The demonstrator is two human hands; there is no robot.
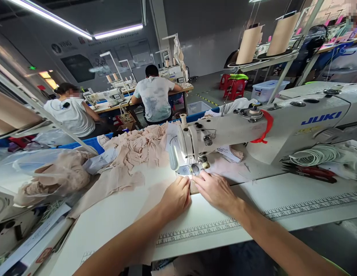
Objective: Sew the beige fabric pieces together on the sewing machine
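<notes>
My left hand (178, 193) is at the front of the sewing machine's needle area, its fingers curled and pinched on a thin beige fabric (155, 193). Beside it, my right hand (217, 189) lies palm down with fingers stretched flat toward the presser foot (194, 168). Only a narrow gap separates the two hands. The white sewing machine (224, 126) carries a red cloth strip (263, 128) tied on its arm. My fingers hide most of the fabric edge at the foot.
A heap of beige fabric pieces (141, 142) lies left of the machine head. Red-handled scissors (313, 172) and a coil of pale cord (315, 155) rest at the right. A printed ruler (218, 229) runs along the table's front. Two people sit at machines ahead.
</notes>
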